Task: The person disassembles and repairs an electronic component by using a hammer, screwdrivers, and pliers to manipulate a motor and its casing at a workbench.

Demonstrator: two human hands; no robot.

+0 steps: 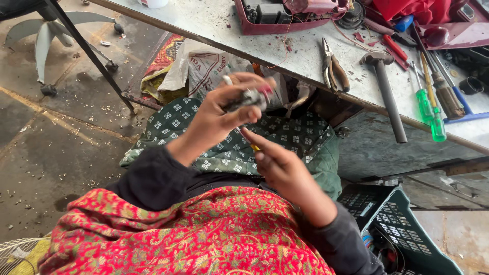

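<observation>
My left hand (pixel 216 114) closed around small grey-and-pink metal part (pixel 248 98), raised above lap for sight. My right hand (pixel 282 165) pinching thin yellow-handled tool (pixel 254 147), tip angled toward part. Grey counter (pixel 305 58) behind.

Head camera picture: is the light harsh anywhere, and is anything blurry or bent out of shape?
Head view: soft, even daylight, no hard shadows; slight sheen on the green screwdriver handles. The left hand and the small grey part it grips look slightly smeared; the right hand is somewhat crisper. The hammer and pliers are sharp. The workbench edge runs tilted, from the camera's slant.
</observation>
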